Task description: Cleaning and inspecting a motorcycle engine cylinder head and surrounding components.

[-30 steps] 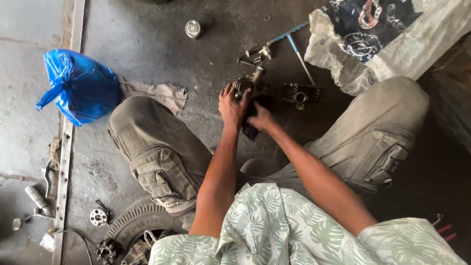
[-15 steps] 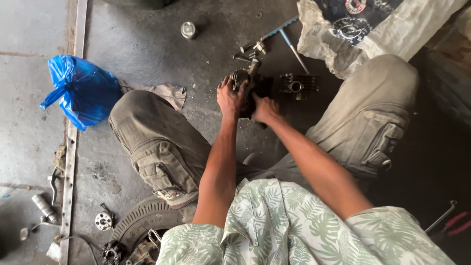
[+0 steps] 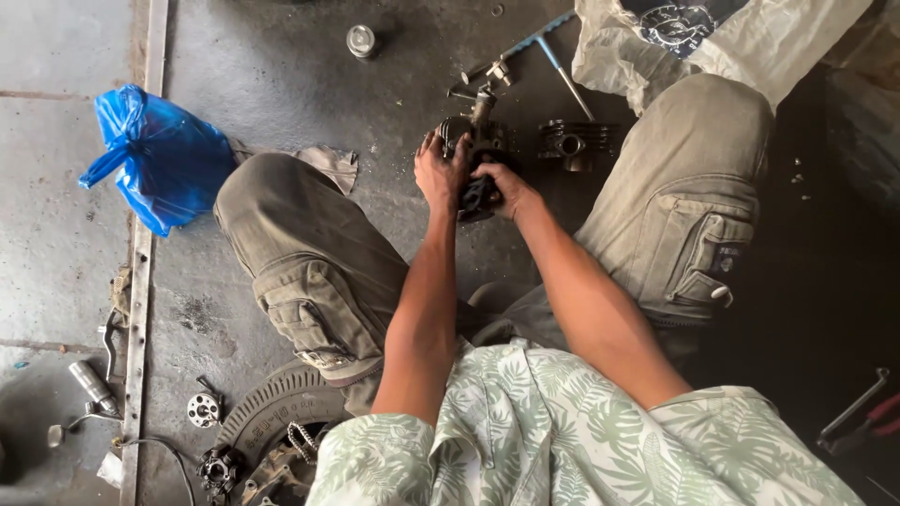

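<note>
Between your knees on the concrete floor point(image 3: 281, 94), your left hand point(image 3: 441, 173) and right hand point(image 3: 502, 187) both clasped around the dark engine part point(image 3: 478, 155), finned cylinder point(image 3: 574, 143) just right of it, blue bag point(image 3: 159, 155) well left, small metal cap point(image 3: 361, 40) beyond

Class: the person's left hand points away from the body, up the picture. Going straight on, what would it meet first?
Probably the dark engine part that the left hand already touches; beyond it lie small metal fittings. Depth is unclear.
</note>
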